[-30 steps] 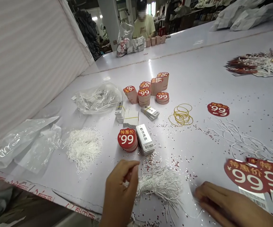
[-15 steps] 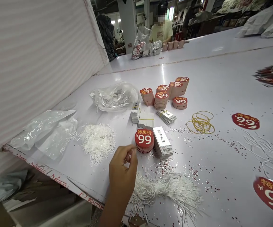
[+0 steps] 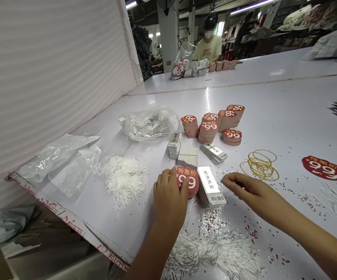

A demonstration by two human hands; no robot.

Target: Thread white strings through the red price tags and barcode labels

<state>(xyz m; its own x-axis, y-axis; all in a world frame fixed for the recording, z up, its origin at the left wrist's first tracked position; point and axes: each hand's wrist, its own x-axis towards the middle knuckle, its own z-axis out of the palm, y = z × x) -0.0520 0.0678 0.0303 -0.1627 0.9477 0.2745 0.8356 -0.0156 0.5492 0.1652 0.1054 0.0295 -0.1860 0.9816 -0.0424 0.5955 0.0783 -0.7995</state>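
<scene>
My left hand (image 3: 170, 194) is on a stack of red round "99" price tags (image 3: 192, 182), its fingers at the far left edge and its thumb at the near side. Right beside that stack is a pile of white rectangular barcode tags (image 3: 209, 182). My right hand (image 3: 246, 186) hovers just right of the white pile, apart from it, fingers stretched out with nothing visible in them. A bundle of white strings (image 3: 212, 252) lies in front of both hands. Another heap of white strings (image 3: 126, 179) lies to the left.
Behind stand more stacks of red tags (image 3: 207, 131), banded white tags (image 3: 214, 153) and a clear plastic bag (image 3: 149, 124). Yellow rubber bands (image 3: 260, 165) and a loose red tag (image 3: 322, 168) lie to the right. Small glitter dots are scattered about. Across the table is another person (image 3: 211, 46).
My left hand has moved from beside the red stack onto it, its fingers spreading around the edge. My right hand has come into view from the right. The view has tilted up slightly.
</scene>
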